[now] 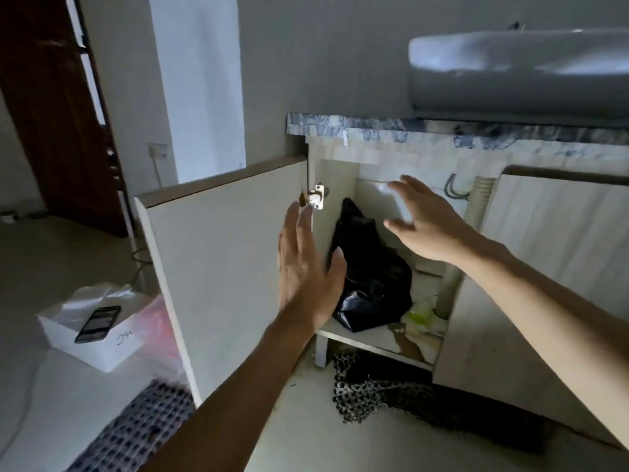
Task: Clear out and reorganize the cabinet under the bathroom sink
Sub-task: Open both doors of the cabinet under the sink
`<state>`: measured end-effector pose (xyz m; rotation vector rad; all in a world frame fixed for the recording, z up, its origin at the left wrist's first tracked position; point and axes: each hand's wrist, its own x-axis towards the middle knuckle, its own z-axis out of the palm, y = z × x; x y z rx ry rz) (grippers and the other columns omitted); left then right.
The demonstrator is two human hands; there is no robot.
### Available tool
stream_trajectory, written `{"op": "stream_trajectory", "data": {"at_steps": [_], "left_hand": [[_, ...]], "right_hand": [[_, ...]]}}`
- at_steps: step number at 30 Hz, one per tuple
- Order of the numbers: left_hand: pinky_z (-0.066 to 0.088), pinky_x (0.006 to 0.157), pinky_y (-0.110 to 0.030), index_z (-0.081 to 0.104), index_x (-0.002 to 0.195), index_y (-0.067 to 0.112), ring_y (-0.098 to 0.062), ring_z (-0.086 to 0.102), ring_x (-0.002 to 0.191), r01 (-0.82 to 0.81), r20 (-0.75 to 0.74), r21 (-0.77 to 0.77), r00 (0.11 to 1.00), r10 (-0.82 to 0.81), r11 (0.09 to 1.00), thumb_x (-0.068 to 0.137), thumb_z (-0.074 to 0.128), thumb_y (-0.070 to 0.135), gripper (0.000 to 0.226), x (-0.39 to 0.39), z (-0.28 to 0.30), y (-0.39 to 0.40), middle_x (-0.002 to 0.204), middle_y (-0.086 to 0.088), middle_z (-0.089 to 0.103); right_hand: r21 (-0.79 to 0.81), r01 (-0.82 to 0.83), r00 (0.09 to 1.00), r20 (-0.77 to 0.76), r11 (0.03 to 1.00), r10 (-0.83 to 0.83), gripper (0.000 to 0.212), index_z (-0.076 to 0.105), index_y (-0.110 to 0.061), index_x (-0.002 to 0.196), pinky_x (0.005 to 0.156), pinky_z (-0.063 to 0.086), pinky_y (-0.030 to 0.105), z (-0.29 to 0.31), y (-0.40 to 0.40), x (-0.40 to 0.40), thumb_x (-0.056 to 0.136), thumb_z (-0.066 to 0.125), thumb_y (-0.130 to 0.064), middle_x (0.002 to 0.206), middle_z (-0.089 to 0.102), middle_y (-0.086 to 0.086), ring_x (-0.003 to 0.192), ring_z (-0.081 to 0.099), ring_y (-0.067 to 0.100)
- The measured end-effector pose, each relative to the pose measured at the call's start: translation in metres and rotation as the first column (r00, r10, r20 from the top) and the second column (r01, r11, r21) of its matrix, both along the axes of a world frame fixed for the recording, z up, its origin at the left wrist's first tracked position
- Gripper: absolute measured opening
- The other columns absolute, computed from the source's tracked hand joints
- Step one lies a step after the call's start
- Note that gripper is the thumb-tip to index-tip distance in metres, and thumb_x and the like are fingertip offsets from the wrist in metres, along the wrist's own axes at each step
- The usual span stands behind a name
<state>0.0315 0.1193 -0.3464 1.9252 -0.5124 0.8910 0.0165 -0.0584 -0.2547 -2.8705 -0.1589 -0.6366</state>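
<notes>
Head view, left to right: white box (pixel 98 338) on the floor at far left, a phone (pixel 98 323) lying on top of it, pink plastic just beside. Left cabinet door (pixel 221 267) swung wide open, hinge (pixel 316 197) at its inner edge. Left hand (pixel 306 270) flat, fingers straight, holding nothing, in front of the door's hinge side. Cabinet (pixel 340 185) open; black plastic bag (pixel 371 267) slumped on the shelf's left half, reaching its front edge. Small yellowish items (pixel 422 313) at the shelf's right front, too blurred to name. Right hand (pixel 425 219) spread and empty, inside the opening above the bag, blurred. Drain pipe (pixel 476 206) at the right rear. Right door (pixel 558 240) ajar. Sink (pixel 517 69) above on the marble counter (pixel 374 129).

Risks: bag looks limp, so a one-handed pull could spill it or sweep the small items off the front edge; the reaching hand could knock the pipe or hoses; dark mesh mat (pixel 391 393) below could snag whatever is dragged out.
</notes>
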Motion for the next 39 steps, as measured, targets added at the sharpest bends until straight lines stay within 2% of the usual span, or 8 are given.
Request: {"op": "stream_trajectory", "data": {"at_steps": [5,7,11,18,23,30,35,39], "left_hand": [[0.022,0.117,-0.031,0.012,0.153,0.016,-0.020,0.021,0.145,0.453,-0.450,0.118,0.818,-0.358,0.884,0.093,0.058,0.035,0.078,0.044,-0.001,-0.096,0.159,-0.003,0.019],[0.030,0.104,-0.023,0.017,0.151,0.012,-0.021,0.028,0.141,0.576,-0.593,0.041,0.672,-0.444,0.817,0.093,0.059,0.032,0.074,0.056,0.005,-0.132,0.156,-0.006,0.027],[0.027,0.115,-0.036,0.001,0.153,0.017,-0.028,0.024,0.144,0.716,-0.689,0.030,0.520,-0.505,0.697,0.091,0.061,0.038,0.090,0.074,0.007,-0.204,0.158,-0.008,0.020],[0.031,0.115,-0.041,-0.006,0.153,0.019,-0.027,0.026,0.144,0.706,-0.608,0.177,0.626,-0.488,0.686,0.085,0.067,0.041,0.101,0.091,0.007,-0.284,0.160,-0.003,0.015],[0.035,0.109,-0.038,0.018,0.148,0.016,-0.025,0.037,0.137,0.664,-0.547,0.104,0.660,-0.514,0.741,0.082,0.072,0.033,0.086,0.104,-0.003,-0.301,0.150,-0.006,0.036],[0.041,0.103,-0.036,0.024,0.146,0.013,-0.027,0.044,0.131,0.633,-0.534,0.040,0.667,-0.519,0.773,0.083,0.070,0.031,0.080,0.087,-0.009,-0.294,0.144,-0.008,0.043],[0.046,0.098,-0.037,0.033,0.138,0.016,-0.025,0.050,0.122,0.559,-0.452,0.064,0.755,-0.475,0.827,0.087,0.064,0.032,0.062,0.024,-0.029,-0.270,0.136,-0.004,0.049],[0.048,0.096,-0.034,0.039,0.135,0.017,-0.021,0.055,0.116,0.583,-0.341,0.085,0.779,-0.526,0.808,0.088,0.060,0.040,0.056,-0.027,-0.035,-0.247,0.129,-0.002,0.055]], "right_hand": [[-0.231,0.357,0.934,0.076,0.905,-0.349,0.054,0.038,-0.006,0.135,0.103,0.039,0.050,-0.002,-0.105,-0.017,0.089,0.059,-0.025,0.135,0.041,0.013,0.126,0.046,0.032],[-0.304,0.464,0.883,0.080,0.832,-0.463,0.055,0.037,-0.004,0.133,0.106,0.037,0.050,-0.001,-0.140,-0.019,0.087,0.060,-0.025,0.138,0.040,0.018,0.129,0.043,0.033],[-0.326,0.581,0.802,0.074,0.746,-0.592,0.075,0.017,-0.002,0.147,0.115,0.023,0.046,0.001,-0.185,-0.021,0.090,0.057,-0.031,0.154,0.020,0.021,0.143,0.023,0.032],[-0.313,0.606,0.764,-0.026,0.731,-0.644,0.089,-0.003,-0.011,0.150,0.118,0.008,0.051,-0.016,-0.212,-0.011,0.090,0.058,-0.034,0.159,0.000,0.015,0.148,0.002,0.029],[-0.277,0.570,0.801,-0.024,0.774,-0.598,0.097,-0.004,-0.009,0.150,0.117,0.006,0.052,-0.026,-0.215,-0.008,0.086,0.063,-0.038,0.158,0.000,0.013,0.148,0.006,0.028],[-0.193,0.544,0.816,-0.102,0.816,-0.568,0.092,-0.004,-0.012,0.151,0.117,0.002,0.052,-0.021,-0.205,-0.021,0.089,0.056,-0.047,0.157,-0.018,0.015,0.148,0.007,0.028],[0.056,0.521,0.853,0.004,0.852,-0.522,0.059,0.028,-0.021,0.136,0.116,0.008,0.055,-0.020,-0.170,-0.059,0.090,0.055,-0.046,0.152,0.022,0.006,0.139,0.033,0.021],[0.147,0.510,0.847,0.088,0.847,-0.525,0.053,0.033,-0.027,0.135,0.115,0.012,0.056,-0.013,-0.149,-0.099,0.091,0.046,-0.054,0.152,0.026,-0.002,0.143,0.026,0.020]]}}
